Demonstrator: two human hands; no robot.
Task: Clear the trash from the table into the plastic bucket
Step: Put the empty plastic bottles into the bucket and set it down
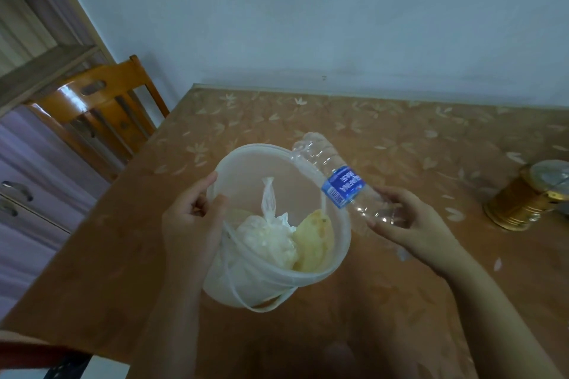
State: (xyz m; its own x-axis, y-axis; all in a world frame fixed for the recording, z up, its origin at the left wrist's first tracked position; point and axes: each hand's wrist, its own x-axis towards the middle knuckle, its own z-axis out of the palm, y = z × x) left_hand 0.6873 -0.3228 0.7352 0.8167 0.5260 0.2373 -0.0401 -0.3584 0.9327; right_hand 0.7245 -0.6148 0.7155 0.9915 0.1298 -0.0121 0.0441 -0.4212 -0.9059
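From the head camera, the left hand (187, 218) has its fingers (201, 186) clenched over the left rim of the plastic bucket (308, 278), probably to keep it steady above the counter (400, 144). The right hand (409, 224) is grasping the base of an empty water bottle (337, 181), which lies tipped across the bucket's right rim, likely so it can drop in. Inside sit a tied plastic bag (271, 234) and a yellowish scrap (314, 240). A gold can (520, 200) stands far right.
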